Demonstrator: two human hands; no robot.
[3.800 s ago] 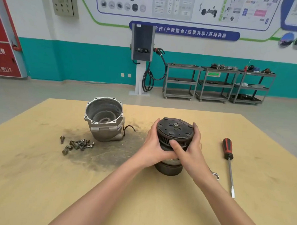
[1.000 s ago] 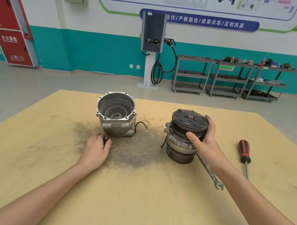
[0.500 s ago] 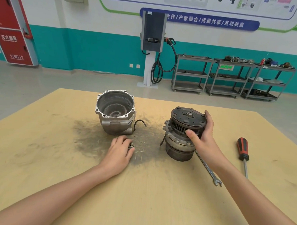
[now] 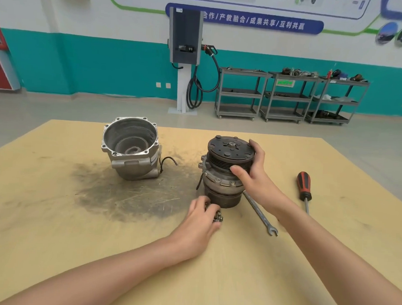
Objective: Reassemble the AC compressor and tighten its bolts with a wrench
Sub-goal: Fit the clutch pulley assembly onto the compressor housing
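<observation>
The compressor's clutch-and-pulley half (image 4: 222, 176) stands upright at the table's middle, black pulley on top. My right hand (image 4: 252, 175) grips the pulley from the right, thumb in front. The silver housing half (image 4: 131, 151) stands open-side up to the left, apart from it. My left hand (image 4: 199, 223) lies on the table just in front of the pulley half, fingers curled round a bunch of bolts (image 4: 218, 216) that peek out at its fingertips. A flat wrench (image 4: 260, 215) lies on the table under my right wrist.
A red-and-black screwdriver (image 4: 304, 189) lies at the right of the yellow table (image 4: 54, 226). A dark greasy smear (image 4: 129, 195) covers the board in front of the housing. Beyond the table are a charging post and metal shelf carts.
My left hand has slid right across the table with the bolts, from in front of the housing to just in front of the pulley half. My right hand stays on the pulley.
</observation>
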